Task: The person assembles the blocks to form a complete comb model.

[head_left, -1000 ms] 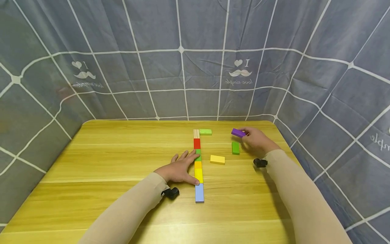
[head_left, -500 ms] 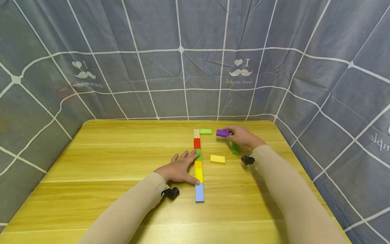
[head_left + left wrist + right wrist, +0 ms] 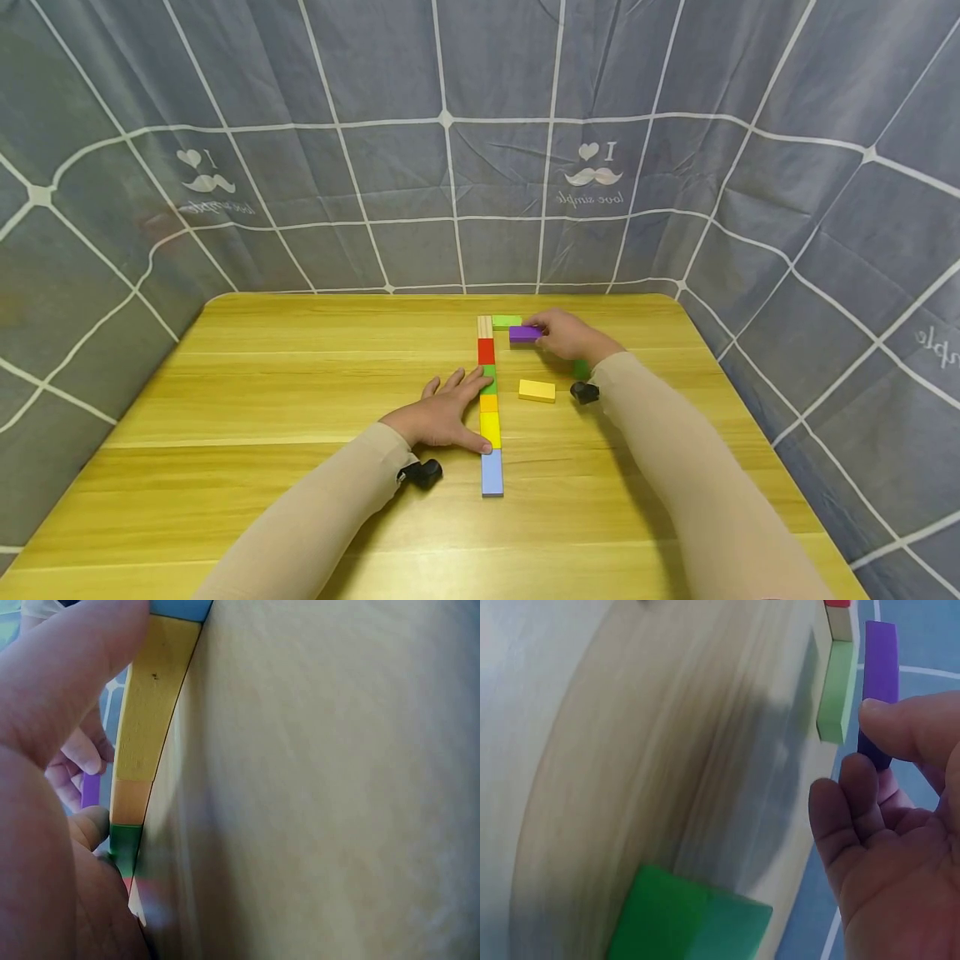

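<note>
A row of wooden blocks runs away from me on the table: blue [image 3: 492, 473], yellow [image 3: 490, 430], orange [image 3: 489, 403], green [image 3: 489, 381], red [image 3: 486, 351] and plain wood [image 3: 485, 327]. My left hand [image 3: 441, 417] lies spread beside the row, its thumb at the blue-yellow joint and its fingertips on the green block. A light green block [image 3: 506, 322] extends right from the far end. My right hand [image 3: 567, 335] pinches a purple block [image 3: 881, 664] between thumb and fingers, held above the table close to the light green one.
A loose yellow block [image 3: 537, 391] lies right of the row. Behind it, a loose green block [image 3: 682, 915] is partly covered by the right arm in the head view. A grey grid-patterned curtain [image 3: 495, 175] encloses the table's [image 3: 300, 383] far side and flanks.
My right hand has carried the purple block leftward, from the table's right part to just in front of the light green block. The left hand has stayed in place.
</note>
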The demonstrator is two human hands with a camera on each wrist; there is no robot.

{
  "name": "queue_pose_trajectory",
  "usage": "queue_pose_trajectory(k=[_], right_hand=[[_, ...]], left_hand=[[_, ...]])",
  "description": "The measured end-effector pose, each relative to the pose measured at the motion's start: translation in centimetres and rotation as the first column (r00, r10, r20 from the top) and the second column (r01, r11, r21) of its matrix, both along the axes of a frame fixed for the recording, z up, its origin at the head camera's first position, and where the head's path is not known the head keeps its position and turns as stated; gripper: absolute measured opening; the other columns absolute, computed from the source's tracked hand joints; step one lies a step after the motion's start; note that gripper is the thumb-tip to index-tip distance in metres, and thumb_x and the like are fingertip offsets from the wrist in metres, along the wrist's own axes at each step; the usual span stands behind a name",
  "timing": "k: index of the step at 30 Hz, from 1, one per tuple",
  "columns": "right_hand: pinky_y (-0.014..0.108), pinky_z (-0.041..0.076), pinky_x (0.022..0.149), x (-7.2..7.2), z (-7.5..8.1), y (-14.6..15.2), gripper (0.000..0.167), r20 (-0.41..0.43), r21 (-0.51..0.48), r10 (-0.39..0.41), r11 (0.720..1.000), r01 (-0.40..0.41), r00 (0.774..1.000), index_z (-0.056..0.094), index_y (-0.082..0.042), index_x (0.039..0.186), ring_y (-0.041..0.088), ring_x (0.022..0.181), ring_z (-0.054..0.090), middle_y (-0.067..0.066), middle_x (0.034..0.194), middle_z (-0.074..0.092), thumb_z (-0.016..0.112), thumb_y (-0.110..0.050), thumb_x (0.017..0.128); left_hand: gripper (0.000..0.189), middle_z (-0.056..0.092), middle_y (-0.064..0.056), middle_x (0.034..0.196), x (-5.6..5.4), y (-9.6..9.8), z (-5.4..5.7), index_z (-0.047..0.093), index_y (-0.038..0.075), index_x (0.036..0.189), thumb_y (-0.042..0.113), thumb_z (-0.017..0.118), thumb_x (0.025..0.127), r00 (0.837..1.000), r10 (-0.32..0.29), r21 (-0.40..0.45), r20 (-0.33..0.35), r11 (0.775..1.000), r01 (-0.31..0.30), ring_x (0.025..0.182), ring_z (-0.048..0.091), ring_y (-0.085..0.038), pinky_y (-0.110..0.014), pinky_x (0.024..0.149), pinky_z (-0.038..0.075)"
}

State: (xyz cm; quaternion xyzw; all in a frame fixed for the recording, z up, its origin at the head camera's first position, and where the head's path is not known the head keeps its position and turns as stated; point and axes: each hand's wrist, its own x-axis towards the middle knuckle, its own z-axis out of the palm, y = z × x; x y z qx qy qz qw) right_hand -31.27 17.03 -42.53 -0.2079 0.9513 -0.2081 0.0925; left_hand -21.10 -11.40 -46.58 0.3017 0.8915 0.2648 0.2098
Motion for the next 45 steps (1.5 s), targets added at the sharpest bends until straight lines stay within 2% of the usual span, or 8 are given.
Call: queue_pose_trajectory(k=[9, 29, 34, 40, 45], right_hand=[[0.051, 0.045, 0.118, -0.1, -0.4, -1.3, 0.044, 0.013, 0.036, -0.030, 0.999, 0.030, 0.999, 0.062, -0.003, 0.145, 0.036, 0.134, 0.061, 0.020, 0.142, 0.066, 0.060, -0.003, 0.101], [0.047, 0.050, 0.113, -0.6, -1.3, -2.1, 0.043, 0.055, 0.056, -0.032, 0.998, 0.029, 0.998, 0.064, -0.005, 0.144, 0.030, 0.121, 0.066, 0.018, 0.137, 0.069, 0.062, -0.003, 0.101], [0.048, 0.050, 0.112, -0.5, -1.4, -2.2, 0.043, 0.059, 0.039, -0.028, 0.999, 0.025, 0.998, 0.064, -0.004, 0.143, 0.030, 0.120, 0.067, 0.019, 0.135, 0.071, 0.065, -0.002, 0.100], [0.049, 0.049, 0.114, -0.7, -1.9, -2.0, 0.045, 0.076, 0.002, -0.039, 0.999, 0.039, 0.996, 0.064, -0.004, 0.144, 0.033, 0.126, 0.066, 0.019, 0.137, 0.070, 0.067, -0.003, 0.099], [0.048, 0.050, 0.112, -0.7, -2.3, -1.4, 0.046, 0.092, -0.046, -0.070, 0.996, 0.074, 0.993, 0.063, -0.003, 0.144, 0.032, 0.123, 0.065, 0.019, 0.135, 0.069, 0.070, -0.006, 0.098]], left_hand=[[0.116, 0.001, 0.001, 0.179, 0.0, 0.0, 0.1, 0.020, 0.026, 0.170, 0.064, 0.083, 0.080, 1.000, -0.002, 0.000, -0.005, 1.000, 0.002, 0.166, -0.005, -0.032, -0.064, 0.129, -0.008], [0.116, 0.002, 0.001, 0.179, 0.0, 0.1, 0.1, 0.021, 0.026, 0.170, 0.064, 0.084, 0.079, 1.000, 0.008, -0.009, -0.003, 1.000, -0.008, 0.166, -0.004, -0.032, -0.064, 0.129, -0.008], [0.116, 0.002, 0.001, 0.179, 0.0, 0.1, 0.1, 0.021, 0.026, 0.170, 0.063, 0.084, 0.079, 1.000, 0.008, -0.008, -0.004, 1.000, -0.008, 0.166, -0.004, -0.032, -0.064, 0.129, -0.008], [0.116, 0.002, 0.001, 0.179, 0.0, 0.1, 0.1, 0.020, 0.026, 0.170, 0.063, 0.084, 0.080, 1.000, 0.007, -0.011, -0.007, 1.000, -0.007, 0.166, -0.004, -0.032, -0.064, 0.129, -0.007], [0.116, 0.002, 0.001, 0.179, 0.1, 0.1, 0.2, 0.021, 0.027, 0.170, 0.062, 0.084, 0.080, 1.000, 0.009, -0.006, 0.002, 1.000, -0.009, 0.166, -0.005, -0.031, -0.063, 0.129, -0.008]])
